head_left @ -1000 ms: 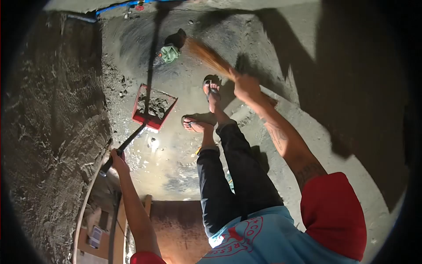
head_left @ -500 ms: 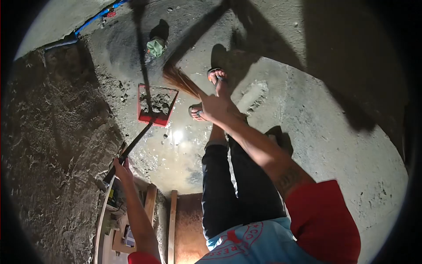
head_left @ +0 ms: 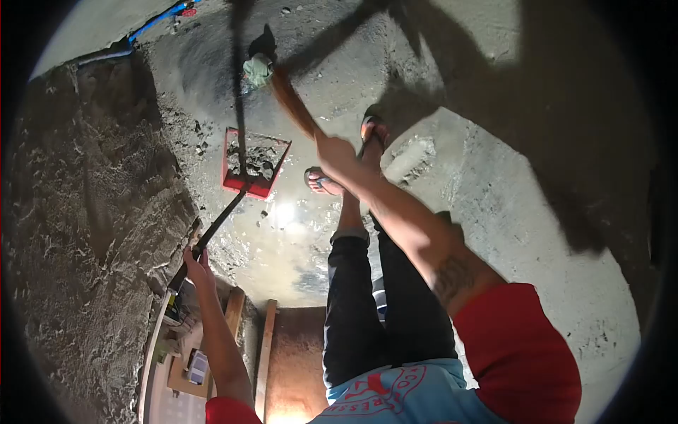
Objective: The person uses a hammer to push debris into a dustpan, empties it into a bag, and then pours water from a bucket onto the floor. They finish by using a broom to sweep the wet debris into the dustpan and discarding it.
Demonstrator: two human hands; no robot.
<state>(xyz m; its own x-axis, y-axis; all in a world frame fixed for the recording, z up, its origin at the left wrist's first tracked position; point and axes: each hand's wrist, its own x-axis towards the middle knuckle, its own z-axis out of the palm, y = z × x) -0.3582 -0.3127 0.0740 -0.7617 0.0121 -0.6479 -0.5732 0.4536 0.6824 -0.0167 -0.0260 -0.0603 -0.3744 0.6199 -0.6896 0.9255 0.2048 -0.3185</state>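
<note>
My left hand [head_left: 200, 267] is wrapped round the black handle of a red dustpan [head_left: 261, 189], which lies on the floor with grey rubble [head_left: 261, 161] in it. In front of my body, my right hand [head_left: 337, 159] grips a brown bristle broom [head_left: 295, 106]. The broom's far tips reach the crumpled pale green bag [head_left: 258, 71] on the floor, beyond the dustpan. My fingers hide the broom's near end.
My sandalled feet [head_left: 325, 181] stand on the wet concrete floor [head_left: 282, 254]. A rough wall [head_left: 85, 212] rises at the left, with a blue pipe [head_left: 155, 22] at the top. Wooden boards [head_left: 266, 353] and a shelf holding small items [head_left: 187, 378] are at the bottom left.
The broom has swung forward and left, from beside my feet to the green bag, which has shifted slightly. My farther foot has moved a little right. The dustpan stays nearly in place.
</note>
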